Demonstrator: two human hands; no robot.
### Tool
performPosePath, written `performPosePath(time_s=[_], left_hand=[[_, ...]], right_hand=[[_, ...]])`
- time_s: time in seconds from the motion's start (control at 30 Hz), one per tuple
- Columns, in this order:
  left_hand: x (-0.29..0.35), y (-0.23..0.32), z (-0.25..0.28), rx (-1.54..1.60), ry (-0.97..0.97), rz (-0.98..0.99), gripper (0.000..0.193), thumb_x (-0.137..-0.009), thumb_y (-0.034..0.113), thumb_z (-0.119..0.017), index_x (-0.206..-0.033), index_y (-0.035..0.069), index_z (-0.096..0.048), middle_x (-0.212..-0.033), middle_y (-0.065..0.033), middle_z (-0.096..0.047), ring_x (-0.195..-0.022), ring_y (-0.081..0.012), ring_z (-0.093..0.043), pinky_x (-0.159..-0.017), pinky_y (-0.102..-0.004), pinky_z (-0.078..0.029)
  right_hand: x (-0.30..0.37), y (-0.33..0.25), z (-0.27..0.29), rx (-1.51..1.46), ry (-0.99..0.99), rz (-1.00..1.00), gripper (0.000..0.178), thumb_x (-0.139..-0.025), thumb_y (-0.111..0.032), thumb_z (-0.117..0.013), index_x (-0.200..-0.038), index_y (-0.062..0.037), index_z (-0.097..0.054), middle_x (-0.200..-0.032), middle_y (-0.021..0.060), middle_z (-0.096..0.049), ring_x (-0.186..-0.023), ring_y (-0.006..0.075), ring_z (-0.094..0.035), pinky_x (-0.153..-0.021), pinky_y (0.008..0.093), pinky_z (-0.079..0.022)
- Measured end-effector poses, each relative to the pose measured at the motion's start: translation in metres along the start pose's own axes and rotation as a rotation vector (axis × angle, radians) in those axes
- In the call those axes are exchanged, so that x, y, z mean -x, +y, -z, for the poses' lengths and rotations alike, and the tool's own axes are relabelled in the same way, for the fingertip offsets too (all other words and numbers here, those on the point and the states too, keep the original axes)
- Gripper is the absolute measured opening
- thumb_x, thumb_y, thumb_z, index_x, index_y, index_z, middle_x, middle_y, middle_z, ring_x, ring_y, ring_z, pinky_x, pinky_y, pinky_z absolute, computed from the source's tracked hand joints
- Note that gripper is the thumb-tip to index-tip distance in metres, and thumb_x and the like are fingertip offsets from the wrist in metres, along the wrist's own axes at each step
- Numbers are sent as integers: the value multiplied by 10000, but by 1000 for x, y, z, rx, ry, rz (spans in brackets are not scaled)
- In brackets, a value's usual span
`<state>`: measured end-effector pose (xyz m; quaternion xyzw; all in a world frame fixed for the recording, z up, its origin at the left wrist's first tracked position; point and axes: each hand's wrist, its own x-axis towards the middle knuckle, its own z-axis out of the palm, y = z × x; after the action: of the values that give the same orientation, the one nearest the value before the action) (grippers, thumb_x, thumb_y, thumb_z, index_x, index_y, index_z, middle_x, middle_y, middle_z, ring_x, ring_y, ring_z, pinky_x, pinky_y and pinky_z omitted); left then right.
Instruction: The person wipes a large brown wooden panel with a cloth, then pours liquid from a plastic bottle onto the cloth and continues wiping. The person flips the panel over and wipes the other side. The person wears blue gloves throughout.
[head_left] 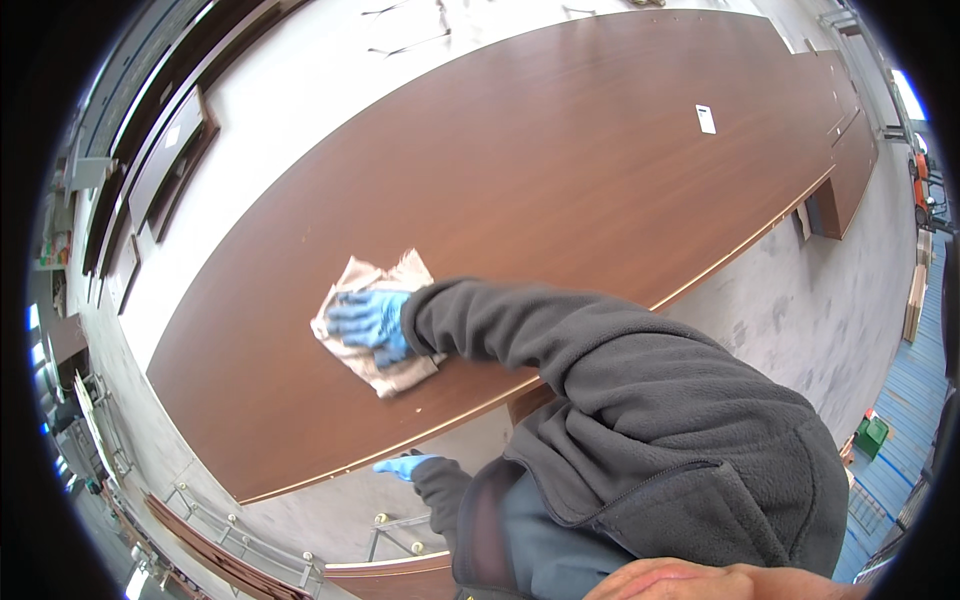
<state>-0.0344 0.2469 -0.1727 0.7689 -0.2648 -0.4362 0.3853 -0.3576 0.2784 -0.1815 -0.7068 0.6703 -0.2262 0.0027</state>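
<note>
A long dark-brown wooden panel [520,170] lies in front of me, its light raw edge running along my side. My right hand [372,322], in a blue glove, lies flat on a crumpled whitish-pink cloth [385,375] and presses it against the panel, fingers stretched out over it. The cloth sticks out all round the hand. Below the panel's near edge hangs my left hand [405,466], gloved in blue as well, its fingers stretched to the left and nothing visible in them. A small white label [706,119] sits on the far right part of the panel.
Dark panels [175,150] lean stacked at the far left. Metal frames with wheels [385,535] stand on the floor at lower left. A brown box-like part [825,208] juts out beneath the panel's right end. A green container [871,436] is at far right.
</note>
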Motion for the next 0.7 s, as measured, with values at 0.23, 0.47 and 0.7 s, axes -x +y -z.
performPosePath(time_s=[0.23, 0.47, 0.7], left_hand=[[96, -107, -25, -446, 5, 60, 1133, -982, 883, -355, -1685, -4, -326, -1730, -239, -361, -1598, -410, -350, -1336, -524, -230], [181, -133, -68, -567, 402, -136, 994, -990, 778, -553, -1462, -97, -548, -1428, -342, -629, -1310, -499, -612, -1104, -585, -519], [212, -121, -86, -567, 514, -102, 857, -1044, 728, -499, -1364, -47, -676, -1334, -284, -712, -1218, -479, -670, -1032, -570, -548]], right_hand=[[128, 215, 164, 177, -97, -381, 868, -986, -636, -575, -1628, -65, -456, -1771, 147, -297, -1627, 323, -302, -1347, 546, -176], [453, 381, 331, 588, 173, -650, 584, -1038, -472, -607, -1355, 16, -641, -1364, 234, -668, -1277, 379, -646, -1137, 455, -489], [805, 413, 426, 673, 230, -1803, 847, -1027, -711, -479, -1592, -82, -534, -1642, 261, -490, -1518, 373, -489, -1268, 444, -373]])
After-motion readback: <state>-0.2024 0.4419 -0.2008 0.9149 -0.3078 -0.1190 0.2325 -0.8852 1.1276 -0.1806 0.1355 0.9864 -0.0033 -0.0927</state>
